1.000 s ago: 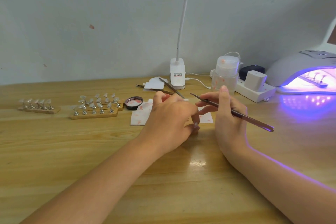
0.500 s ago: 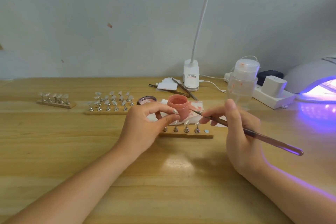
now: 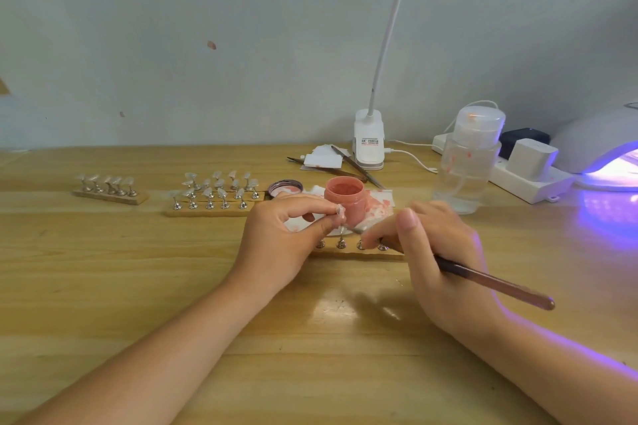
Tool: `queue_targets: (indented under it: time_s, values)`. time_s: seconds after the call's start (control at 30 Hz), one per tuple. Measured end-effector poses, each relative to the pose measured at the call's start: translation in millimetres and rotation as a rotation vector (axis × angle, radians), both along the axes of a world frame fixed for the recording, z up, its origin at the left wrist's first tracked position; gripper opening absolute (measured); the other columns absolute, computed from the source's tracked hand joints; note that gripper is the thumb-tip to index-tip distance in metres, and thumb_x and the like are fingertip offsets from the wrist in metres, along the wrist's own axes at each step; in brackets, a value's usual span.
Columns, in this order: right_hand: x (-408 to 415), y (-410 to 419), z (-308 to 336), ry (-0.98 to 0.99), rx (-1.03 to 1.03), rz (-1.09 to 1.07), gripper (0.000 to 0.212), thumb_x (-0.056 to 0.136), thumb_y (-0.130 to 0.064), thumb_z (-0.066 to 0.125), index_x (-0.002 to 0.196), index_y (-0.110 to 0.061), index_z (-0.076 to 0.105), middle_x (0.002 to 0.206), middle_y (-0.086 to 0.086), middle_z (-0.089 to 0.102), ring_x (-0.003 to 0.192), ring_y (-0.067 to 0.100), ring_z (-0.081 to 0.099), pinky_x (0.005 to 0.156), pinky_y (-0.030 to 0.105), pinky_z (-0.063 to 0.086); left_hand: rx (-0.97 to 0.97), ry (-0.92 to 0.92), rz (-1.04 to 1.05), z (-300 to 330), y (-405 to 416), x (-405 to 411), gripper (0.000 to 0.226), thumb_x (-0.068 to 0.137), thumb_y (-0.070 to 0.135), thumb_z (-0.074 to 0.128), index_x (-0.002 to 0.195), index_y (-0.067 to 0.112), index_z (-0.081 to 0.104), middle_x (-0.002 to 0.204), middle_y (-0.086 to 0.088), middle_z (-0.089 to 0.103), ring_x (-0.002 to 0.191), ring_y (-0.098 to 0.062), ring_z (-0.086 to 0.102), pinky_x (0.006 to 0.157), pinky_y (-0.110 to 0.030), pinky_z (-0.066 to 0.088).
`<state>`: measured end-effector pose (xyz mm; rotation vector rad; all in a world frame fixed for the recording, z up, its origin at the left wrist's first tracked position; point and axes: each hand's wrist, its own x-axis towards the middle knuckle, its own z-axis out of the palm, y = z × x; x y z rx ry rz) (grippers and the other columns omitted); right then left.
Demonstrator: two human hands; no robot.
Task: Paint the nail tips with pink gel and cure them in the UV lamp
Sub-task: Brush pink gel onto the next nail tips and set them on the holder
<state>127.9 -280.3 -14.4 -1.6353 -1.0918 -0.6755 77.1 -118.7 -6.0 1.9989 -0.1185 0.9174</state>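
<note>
I'm gripping the brush (image 3: 490, 281) in my right hand (image 3: 438, 252), bristles angled at the nail tip (image 3: 340, 210) my left hand (image 3: 286, 238) is pinching on its stand (steadier). Gel jar (image 3: 346, 197) sitting open just beyond; UV lamp (image 3: 600, 152) glowing far right.

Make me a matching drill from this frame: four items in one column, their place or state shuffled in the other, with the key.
Items:
1. gel jar
2. brush
3. nail tip
4. UV lamp

Place or state:
A. glowing purple at far right
B. held in the right hand
C. open, behind the hands
D. pinched by the left hand

Pairs: 1-C, 2-B, 3-D, 4-A
</note>
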Motion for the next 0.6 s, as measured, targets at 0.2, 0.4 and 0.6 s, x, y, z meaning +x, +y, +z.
queue_targets:
  time_s: [0.2, 0.4, 0.6]
  values:
    - [-1.0, 2.7, 0.7, -0.017, 0.035, -0.038, 0.052, 0.098, -0.033, 0.029, 0.074, -0.014, 0.071, 0.063, -0.002, 0.063, 0.062, 0.02, 0.057, 0.064, 0.04, 0.042, 0.025, -0.033, -0.014, -1.0, 0.8, 2.0, 0.025, 0.068, 0.001, 0.073, 0.081, 0.022, 0.069, 0.073, 0.02, 0.065, 0.073, 0.008, 0.059, 0.073, -0.005, 0.041]
    - [-1.3, 0.8, -0.2, 0.017, 0.071, -0.003, 0.059, 0.099, -0.037, 0.026, 0.067, -0.012, 0.069, 0.063, -0.007, 0.064, 0.064, 0.006, 0.055, 0.069, 0.033, 0.039, 0.027, -0.053, -0.018, -2.3, 1.0, 3.2, 0.027, 0.068, 0.0, 0.073, 0.081, 0.023, 0.069, 0.074, 0.021, 0.065, 0.079, 0.009, 0.06, 0.077, -0.003, 0.039]
    - [-0.1, 1.0, -1.0, 0.046, 0.038, 0.01, 0.062, 0.099, -0.04, 0.025, 0.066, -0.013, 0.07, 0.062, -0.008, 0.065, 0.062, 0.004, 0.057, 0.069, 0.034, 0.039, 0.025, -0.037, -0.027, -1.7, 0.3, 2.3, 0.027, 0.07, -0.001, 0.072, 0.079, 0.024, 0.069, 0.075, 0.018, 0.066, 0.08, 0.009, 0.06, 0.078, -0.004, 0.039]
